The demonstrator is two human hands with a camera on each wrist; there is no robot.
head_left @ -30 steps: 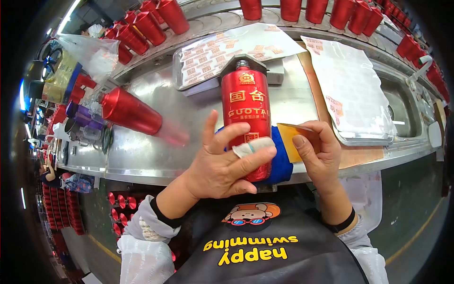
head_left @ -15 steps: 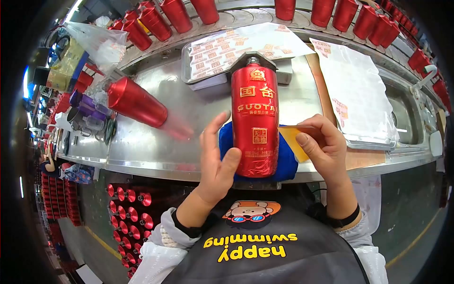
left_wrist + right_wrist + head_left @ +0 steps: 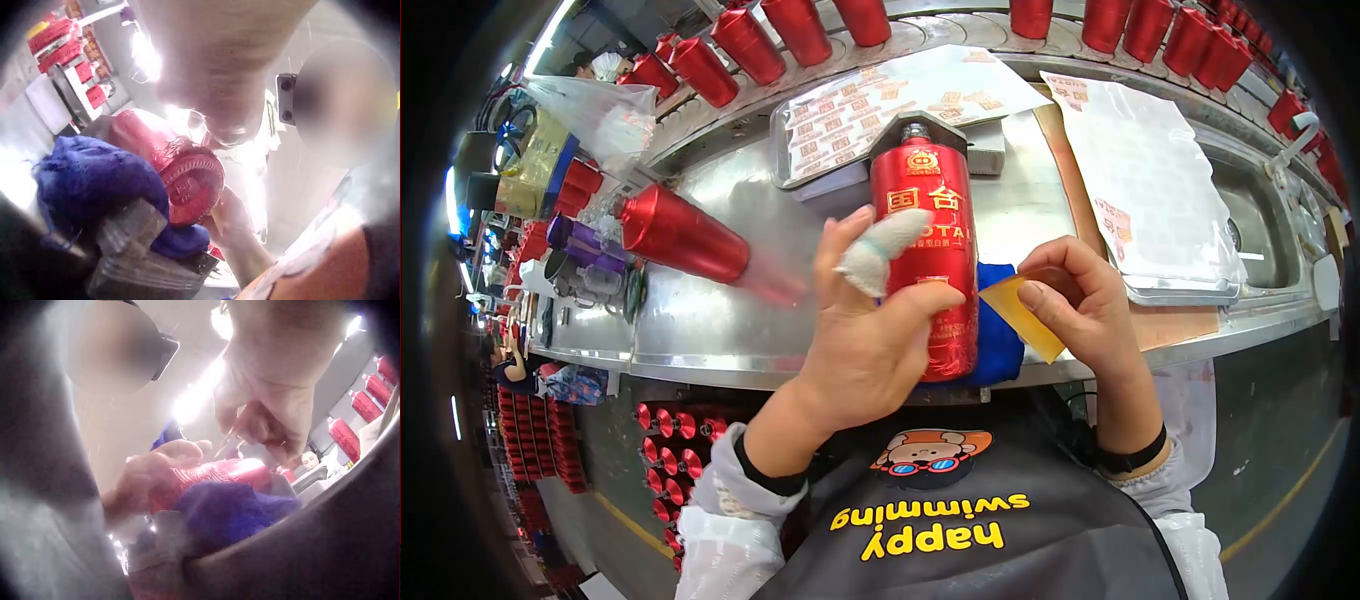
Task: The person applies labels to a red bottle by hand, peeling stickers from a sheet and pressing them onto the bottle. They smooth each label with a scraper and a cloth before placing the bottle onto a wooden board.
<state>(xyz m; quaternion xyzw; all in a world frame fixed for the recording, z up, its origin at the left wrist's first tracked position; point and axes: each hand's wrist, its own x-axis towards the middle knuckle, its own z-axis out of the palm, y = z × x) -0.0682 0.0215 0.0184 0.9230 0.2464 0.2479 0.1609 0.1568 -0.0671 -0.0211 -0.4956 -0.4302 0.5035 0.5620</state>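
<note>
A red bottle [image 3: 950, 255] with gold lettering lies lengthwise before me, neck away, its shoulder at a dark angular rest [image 3: 955, 140]. Blue cloth [image 3: 1005, 340] is under its near end; the left wrist view catches the round red base [image 3: 190, 187]. My left hand [image 3: 855, 345] lies over the bottle's left side, thumb and a white-wrapped finger [image 3: 885, 250] stretched across its front. At the bottle's right, my right hand [image 3: 1085, 310] pinches a small yellow sheet [image 3: 1022, 315] between thumb and fingers, its corner pointing down.
Another red bottle [image 3: 685, 235] lies tilted on the metal table at left. Behind are a tray with printed paper [image 3: 850, 115] and, at right, one under a white sheet [image 3: 1145, 180]. A conveyor of red bottles [image 3: 800, 30] curves behind; a sink [image 3: 1250, 220] is far right.
My left hand moved off the bottle to its left side, then back over it. My right hand keeps the yellow sheet, now tilted further down. The red bottles on the conveyor have shifted right.
</note>
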